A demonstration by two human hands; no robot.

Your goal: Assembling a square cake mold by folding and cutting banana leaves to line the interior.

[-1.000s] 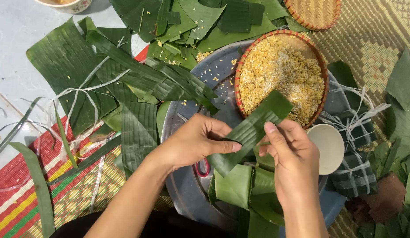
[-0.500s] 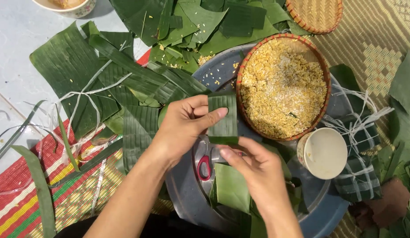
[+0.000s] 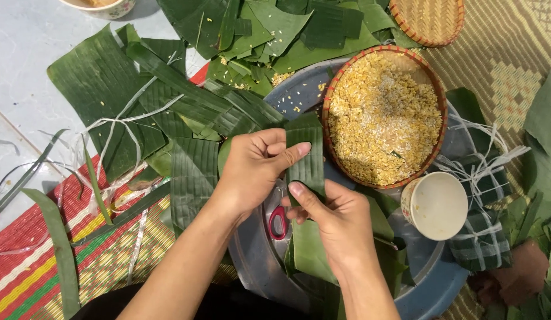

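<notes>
Head view: Both hands work over a large grey metal tray (image 3: 299,95) set on woven mats. The left hand (image 3: 251,172) grips a folded strip of green banana leaf (image 3: 306,157), fingers curled around its left edge and thumb pressed across its front. The right hand (image 3: 334,222) meets the strip from below, thumb laid on the lower edge, remaining fingers closed behind the leaf. The strip stands nearly upright, held just above the tray and just beside the round woven basket (image 3: 383,115), which is filled with a yellow grain mixture.

Red-handled scissors (image 3: 278,220) lie on the tray beneath the hands, partly covered. A small white cup (image 3: 438,204) lies tipped on its side at the basket's lower right. Wrapped, string-tied leaf parcels (image 3: 479,240) sit right of the cup. Loose banana leaves (image 3: 103,89) and pale tying strips (image 3: 118,127) spread across the floor to the left. An empty woven basket (image 3: 428,21) sits at the upper edge.
</notes>
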